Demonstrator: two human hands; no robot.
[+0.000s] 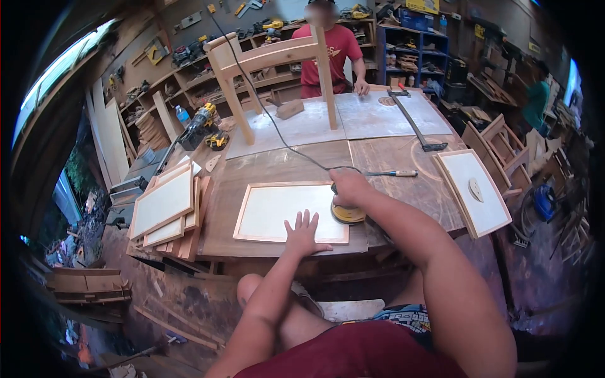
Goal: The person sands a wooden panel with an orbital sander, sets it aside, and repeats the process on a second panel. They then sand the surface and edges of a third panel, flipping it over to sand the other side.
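A framed wooden panel (277,208) with a pale centre lies flat on the workbench (277,167) in front of me. My left hand (302,232) rests on its near edge with the fingers spread. My right hand (348,188) grips the top of an orbital sander (348,214), which sits on the panel's right edge. The sander's black cord (277,126) runs away across the bench toward the back.
A stack of similar panels (165,205) lies at the left, another panel (474,192) with a sanding disc at the right. A chair frame (271,69) stands on the far bench, a person in a red shirt (337,50) behind it. A chisel (394,173) and a long clamp (416,126) lie nearby.
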